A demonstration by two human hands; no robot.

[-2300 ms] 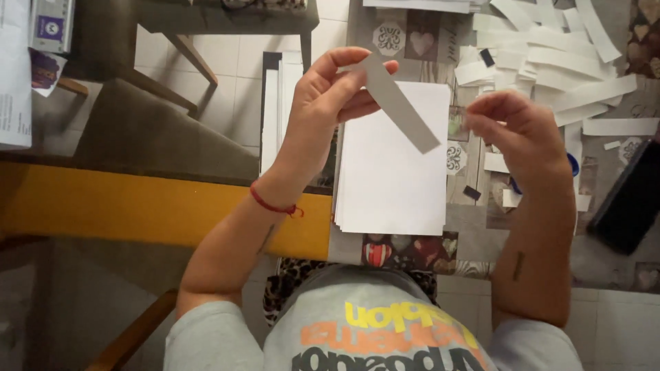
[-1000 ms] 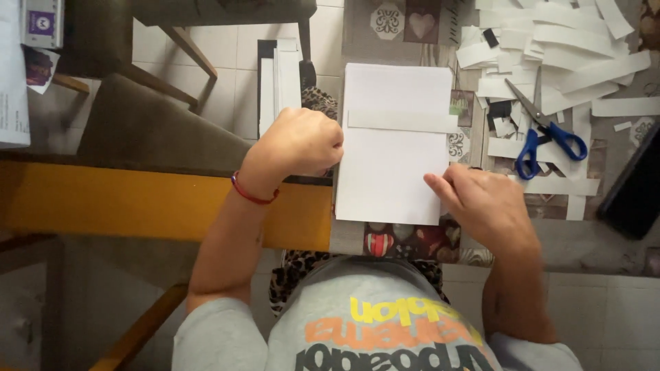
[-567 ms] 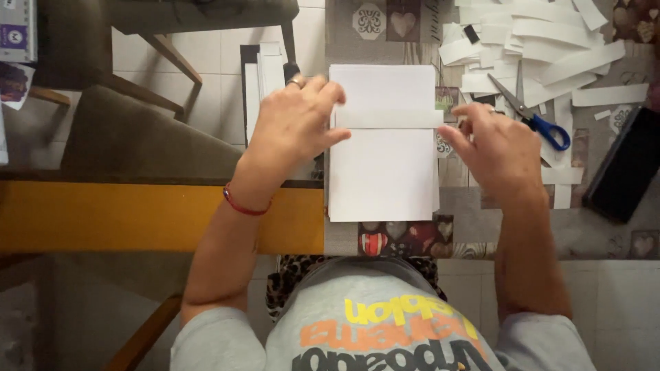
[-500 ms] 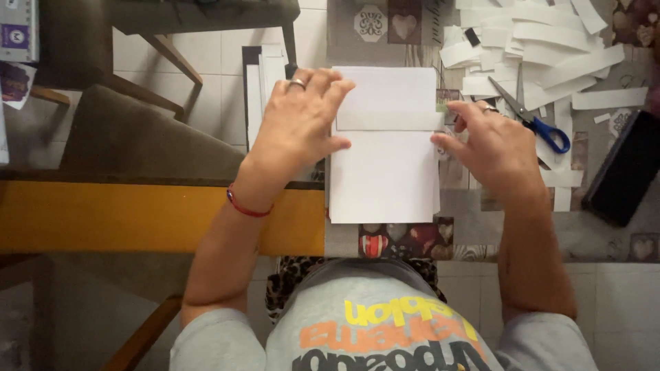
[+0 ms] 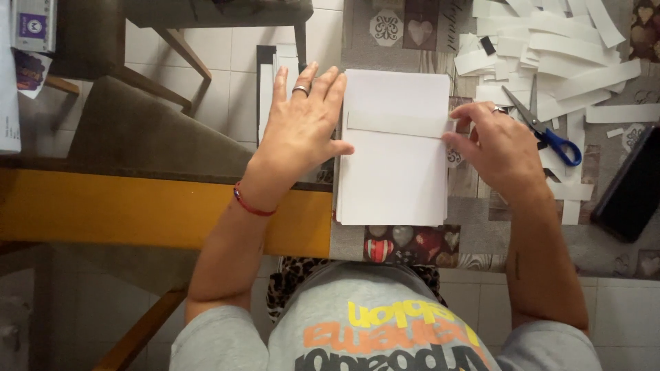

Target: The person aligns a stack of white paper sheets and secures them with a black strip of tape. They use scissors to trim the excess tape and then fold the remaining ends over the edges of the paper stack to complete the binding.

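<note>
While the glass table (image 5: 172, 206) with its yellow edge carries everything, a stack of white sheets (image 5: 392, 178) is seen lying squarely near its front edge, and a single white paper strip (image 5: 399, 124) is laid across the upper part of the stack. Judging by this, the strip appears placed but not yet fixed or released; many cut strips (image 5: 550, 48) are left heaped at the far right, beside blue-handled scissors (image 5: 550, 130). The left hand (image 5: 302, 130) is spread flat, fingers extended, with its thumb touching the stack's left edge. The right hand (image 5: 498, 148) is loosely curled, its fingertips pinching the strip's right end.
</note>
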